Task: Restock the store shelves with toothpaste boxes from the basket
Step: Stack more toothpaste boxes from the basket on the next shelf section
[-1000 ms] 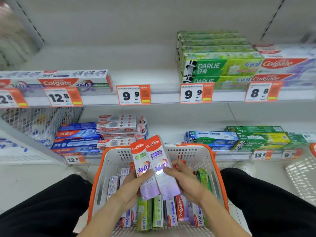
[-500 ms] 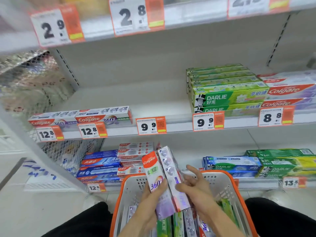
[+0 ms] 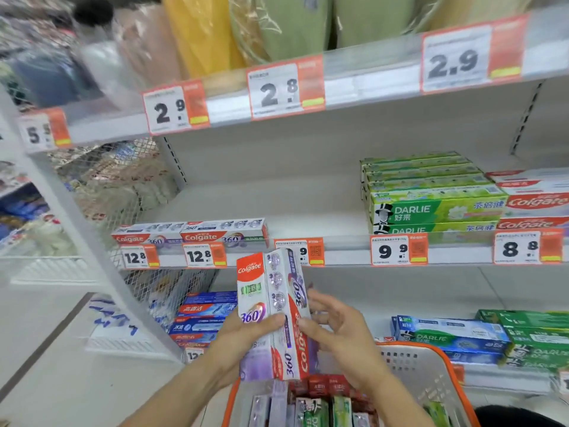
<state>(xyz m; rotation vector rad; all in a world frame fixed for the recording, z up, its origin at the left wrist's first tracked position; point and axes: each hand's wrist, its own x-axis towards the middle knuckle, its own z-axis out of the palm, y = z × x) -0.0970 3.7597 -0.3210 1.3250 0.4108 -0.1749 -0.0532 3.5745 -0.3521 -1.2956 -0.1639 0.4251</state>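
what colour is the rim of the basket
Orange, around a pale grey-white perforated basket rim; it shows best in the head view, lower right.

Bagged goods top shelf; price tags along edges.

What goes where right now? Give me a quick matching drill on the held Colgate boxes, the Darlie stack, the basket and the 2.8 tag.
1. Colgate 360 boxes
2. green Darlie boxes
3. orange-rimmed basket
4. 2.8 price tag

a. top shelf edge
b. below the hands
c. middle shelf, right
d. in the left hand

Pairs: 1-d, 2-c, 3-b, 4-a
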